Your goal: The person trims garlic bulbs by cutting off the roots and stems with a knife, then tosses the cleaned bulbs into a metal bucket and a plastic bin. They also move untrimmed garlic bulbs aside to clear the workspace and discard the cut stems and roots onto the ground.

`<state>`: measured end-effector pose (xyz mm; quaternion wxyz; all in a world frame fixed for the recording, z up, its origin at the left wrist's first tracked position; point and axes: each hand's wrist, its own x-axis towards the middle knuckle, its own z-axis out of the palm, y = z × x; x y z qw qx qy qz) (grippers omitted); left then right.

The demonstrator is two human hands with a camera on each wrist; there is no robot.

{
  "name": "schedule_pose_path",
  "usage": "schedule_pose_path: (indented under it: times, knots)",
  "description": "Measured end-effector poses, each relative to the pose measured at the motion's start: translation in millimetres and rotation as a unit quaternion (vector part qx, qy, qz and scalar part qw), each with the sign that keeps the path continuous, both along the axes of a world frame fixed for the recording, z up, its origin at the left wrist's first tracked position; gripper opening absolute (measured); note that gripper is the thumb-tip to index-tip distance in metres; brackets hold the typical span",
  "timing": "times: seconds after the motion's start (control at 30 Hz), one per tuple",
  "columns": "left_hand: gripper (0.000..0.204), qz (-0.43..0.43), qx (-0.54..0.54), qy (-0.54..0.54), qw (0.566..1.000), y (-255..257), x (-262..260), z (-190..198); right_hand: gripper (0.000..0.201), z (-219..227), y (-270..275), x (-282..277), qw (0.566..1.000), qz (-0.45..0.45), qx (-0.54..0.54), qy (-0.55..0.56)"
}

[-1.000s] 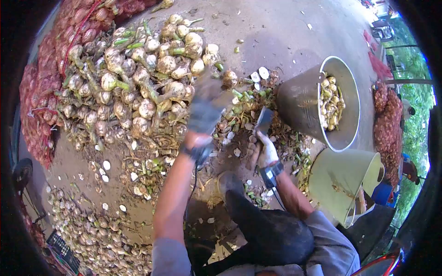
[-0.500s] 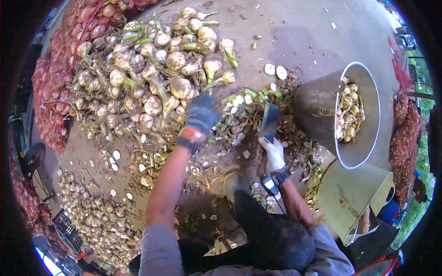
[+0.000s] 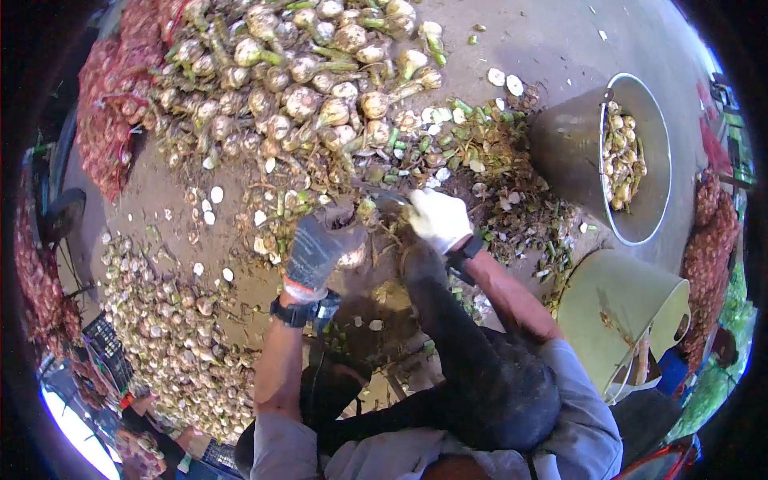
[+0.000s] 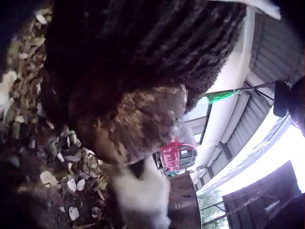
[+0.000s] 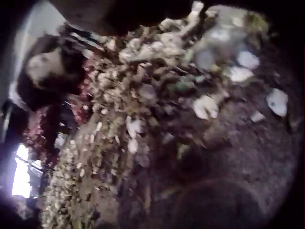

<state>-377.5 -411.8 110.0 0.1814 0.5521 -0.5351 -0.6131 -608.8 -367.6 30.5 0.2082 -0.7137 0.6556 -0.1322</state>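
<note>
In the head view my left hand [image 3: 314,250], in a grey knit glove, grips a garlic bulb [image 3: 353,256] with its stem pointing away from me. The left wrist view shows the dirt-streaked bulb [image 4: 143,124] up close under the dark glove. My right hand [image 3: 440,218], white-gloved, holds a knife [image 3: 382,194] whose dark blade reaches left to the green stem end. That white glove [image 4: 143,193] appears blurred just below the bulb in the left wrist view. Beyond both hands lies a heap of untrimmed garlic [image 3: 304,100].
A metal bucket [image 3: 568,144] of trimmed bulbs leans at the right, above a pale green tub [image 3: 600,308]. Smaller bulbs [image 3: 172,344] spread at lower left. Red net sacks [image 3: 108,136] stand at upper left. Cut stems and white slices [image 3: 496,168] litter the floor.
My left hand reached to the heap, then came back toward me with a garlic bulb. The right hand moved left and turned the knife from pointing away to pointing left, at the stem.
</note>
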Motion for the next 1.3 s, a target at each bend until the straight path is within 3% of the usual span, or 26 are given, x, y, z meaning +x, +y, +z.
schedule_pose_path:
  times: [0.03,0.07,0.13,0.17,0.2,0.27,0.3,0.37,0.4,0.43,0.47,0.5,0.6,0.67,0.73,0.77,0.8,0.83,0.87,0.9,0.93,1.03,1.1,1.13,1.2,1.3]
  knots:
    - [0.035,0.027,-0.034,0.009,0.999,10.5,7.2,-0.2,0.021,-4.9,6.6,-0.9,0.994,-0.022,0.103,0.015]
    - [0.036,0.055,-0.067,0.019,0.996,20.6,10.9,0.0,0.027,-1.1,15.2,4.4,0.996,-0.045,0.079,-0.016]
    - [0.038,0.046,-0.058,0.047,0.996,38.9,8.0,4.6,0.035,9.3,34.8,15.7,0.963,-0.102,0.165,-0.186]
    - [0.040,0.030,-0.058,0.075,0.995,42.9,0.6,7.5,0.041,-2.1,47.3,14.9,0.860,-0.133,0.243,-0.428]
    - [0.043,0.041,-0.129,0.081,0.988,53.7,-12.1,5.9,0.039,4.2,54.4,22.2,0.677,-0.222,0.319,-0.625]
    - [0.053,-0.047,-0.353,0.005,0.935,61.2,-20.4,-11.5,0.037,13.9,53.2,22.8,0.508,-0.219,0.414,-0.723]
    - [0.053,-0.045,-0.352,0.005,0.935,59.5,-23.5,2.3,0.037,10.7,52.6,25.8,0.508,-0.219,0.415,-0.722]
    - [0.069,-0.057,-0.278,0.072,0.956,54.8,-25.1,29.2,0.037,1.9,44.5,32.0,0.729,-0.183,0.253,-0.609]
    - [0.069,-0.057,-0.277,0.071,0.956,56.3,-18.8,26.5,0.037,0.6,39.6,32.2,0.729,-0.184,0.254,-0.608]
    - [0.077,-0.104,-0.197,-0.008,0.975,60.2,-6.8,21.4,0.037,0.0,36.1,32.5,0.847,-0.135,0.224,-0.463]
    - [0.085,-0.150,-0.115,-0.086,0.978,62.5,4.7,14.3,0.037,4.8,31.2,33.9,0.933,-0.080,0.184,-0.301]
    - [0.094,-0.194,-0.033,-0.163,0.967,65.4,11.9,6.5,0.038,18.4,24.2,44.5,0.950,-0.080,0.208,-0.221]
    - [0.091,-0.194,-0.025,-0.229,0.954,74.2,13.1,-36.8,0.045,34.7,21.1,67.2,0.984,0.018,0.131,-0.118]
    - [0.084,-0.176,-0.061,-0.222,0.957,74.9,13.1,-54.3,0.044,40.0,23.2,73.8,0.981,0.044,0.142,-0.126]
    - [0.071,-0.198,-0.016,-0.329,0.923,70.5,18.8,-66.9,0.042,43.0,25.3,78.2,0.982,0.037,0.133,-0.126]
    - [0.056,-0.186,-0.028,-0.333,0.924,75.3,22.9,-85.8,0.042,41.9,24.1,77.5,0.982,0.029,0.137,-0.130]
    - [0.056,-0.188,-0.021,-0.335,0.923,85.0,30.3,-119.9,0.042,39.2,22.7,75.5,0.980,0.022,0.142,-0.135]
    - [0.052,-0.115,-0.006,-0.203,0.973,98.0,39.1,-160.0,0.042,16.7,28.6,75.4,0.980,-0.011,0.091,-0.176]
    - [0.047,-0.036,0.009,-0.066,0.997,109.1,45.2,-180.5,0.041,28.8,22.0,69.2,0.961,-0.031,0.178,-0.211]
    - [0.047,-0.032,-0.068,-0.193,0.978,96.1,26.8,-117.8,0.040,32.3,23.0,68.3,0.968,-0.042,0.162,-0.189]
    - [0.046,-0.056,-0.071,-0.210,0.973,101.4,33.9,-131.1,0.039,33.4,24.8,68.4,0.974,-0.052,0.144,-0.166]
    - [0.039,0.000,-0.009,-0.144,0.990,98.9,35.8,-110.7,0.028,32.7,34.4,63.7,0.988,0.031,0.103,-0.112]
    - [0.030,0.022,-0.077,-0.137,0.987,104.9,36.5,-112.3,0.020,33.1,41.9,61.0,0.990,0.106,0.059,-0.068]
    - [0.030,0.022,-0.077,-0.137,0.987,106.8,37.1,-112.7,0.020,33.6,41.3,60.4,0.990,0.106,0.059,-0.067]
    - [0.033,0.079,-0.080,-0.036,0.993,103.9,35.4,-97.5,0.018,37.9,39.1,60.7,0.985,0.159,0.052,-0.040]
    - [0.034,0.075,-0.036,-0.040,0.996,104.7,37.6,-93.0,0.018,42.0,38.2,62.6,0.985,0.169,0.027,-0.024]
